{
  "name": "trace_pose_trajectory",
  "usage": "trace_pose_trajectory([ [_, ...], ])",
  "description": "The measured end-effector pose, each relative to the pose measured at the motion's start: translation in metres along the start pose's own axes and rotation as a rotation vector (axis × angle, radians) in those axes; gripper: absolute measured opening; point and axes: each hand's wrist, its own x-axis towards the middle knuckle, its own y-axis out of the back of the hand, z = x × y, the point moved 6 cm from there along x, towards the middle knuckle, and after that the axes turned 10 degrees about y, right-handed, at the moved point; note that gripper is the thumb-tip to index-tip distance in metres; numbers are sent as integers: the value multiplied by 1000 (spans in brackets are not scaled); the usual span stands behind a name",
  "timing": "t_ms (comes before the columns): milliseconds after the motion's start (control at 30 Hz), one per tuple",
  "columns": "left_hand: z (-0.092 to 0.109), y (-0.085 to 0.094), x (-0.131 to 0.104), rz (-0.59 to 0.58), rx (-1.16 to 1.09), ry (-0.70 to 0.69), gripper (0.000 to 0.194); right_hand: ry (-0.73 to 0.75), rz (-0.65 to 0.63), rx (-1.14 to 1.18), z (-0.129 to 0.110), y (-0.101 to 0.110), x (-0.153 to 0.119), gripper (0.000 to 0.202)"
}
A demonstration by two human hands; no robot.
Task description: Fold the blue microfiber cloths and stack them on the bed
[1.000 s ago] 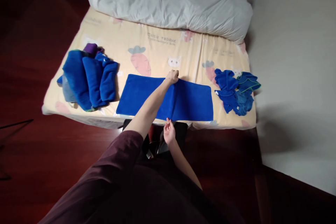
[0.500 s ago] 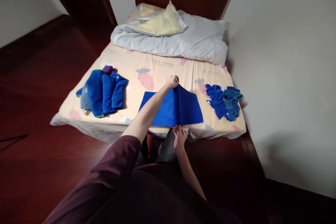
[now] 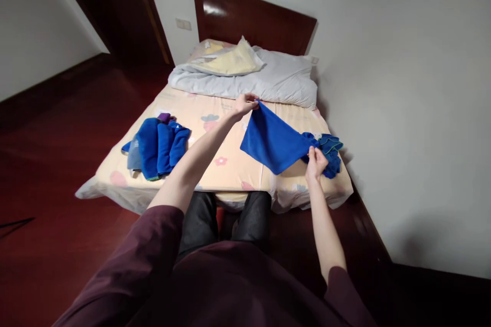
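Note:
A blue towel (image 3: 273,139) hangs stretched between my two hands, doubled over and slanting down to the right above the bed. My left hand (image 3: 246,104) is closed on its upper left corner, out over the middle of the bed. Lower and to the right, my right hand (image 3: 316,162) pinches the opposite end. Just behind that hand lies a crumpled heap of small blue cloths (image 3: 332,149), partly hidden by the towel and the hand. A pile of folded blue towels (image 3: 149,145), with a purple piece on top, rests on the bed's left side.
The bed (image 3: 215,176) has a peach sheet with carrot prints. A grey quilt (image 3: 284,74) and a yellow pillow (image 3: 238,64) lie near the dark headboard (image 3: 253,13). White wall (image 3: 402,112) runs close along the right side.
The blue towel, spread on the bed before, is now lifted and held taut between both hands. My right hand has moved up and right from the bed's front edge. The view has tilted up.

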Motion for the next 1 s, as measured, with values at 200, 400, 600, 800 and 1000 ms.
trace_pose_trajectory([
  [200, 49, 12, -9, 78, 60, -189, 27, 156, 18, 103, -40, -3, 73, 53],
  [400, 80, 30, -28, 167, 85, -294, 28, 225, -24, 178, -76, -4, 99, 58],
  [600, 95, 51, -54, 127, 107, -300, 28, 198, -88, 171, -101, 0, 92, 47],
  [800, 100, 66, -81, 85, 197, -286, 25, 75, -101, 229, -100, 6, 83, 44],
  [1000, 108, 86, -110, 105, 301, -284, 23, -56, -212, 270, -105, 9, 72, 42],
])
